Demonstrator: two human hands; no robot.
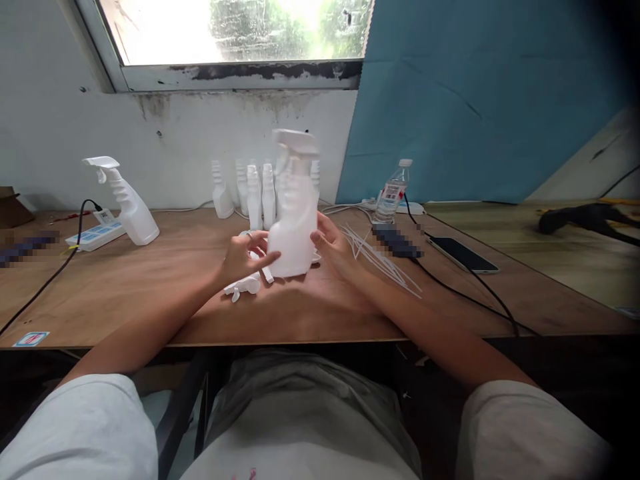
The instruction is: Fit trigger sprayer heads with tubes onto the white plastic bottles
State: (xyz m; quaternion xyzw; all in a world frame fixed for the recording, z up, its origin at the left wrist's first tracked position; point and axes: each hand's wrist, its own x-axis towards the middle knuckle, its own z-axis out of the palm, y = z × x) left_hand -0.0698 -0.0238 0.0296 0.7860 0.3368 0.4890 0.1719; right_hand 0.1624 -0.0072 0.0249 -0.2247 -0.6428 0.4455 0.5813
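Note:
A white spray bottle [294,233] with its trigger head on stands upright between my two hands, just above or on the table's middle. My left hand [245,257] grips its lower left side, thumb across the front. On the right side, my right hand [333,243] presses its thumb and fingers to the bottle. Its trigger head is slightly blurred. Below my left hand lies a loose white trigger head [243,287]. Behind the held bottle stand several white bottles without heads [254,200], partly hidden by it.
Another spray bottle [135,213] with its head on leans by a power strip [97,235] at left. Thin white tubes [383,260] lie to the right, near a clear water bottle [393,193], a phone [463,255] and black cables. The table's front edge runs before my body.

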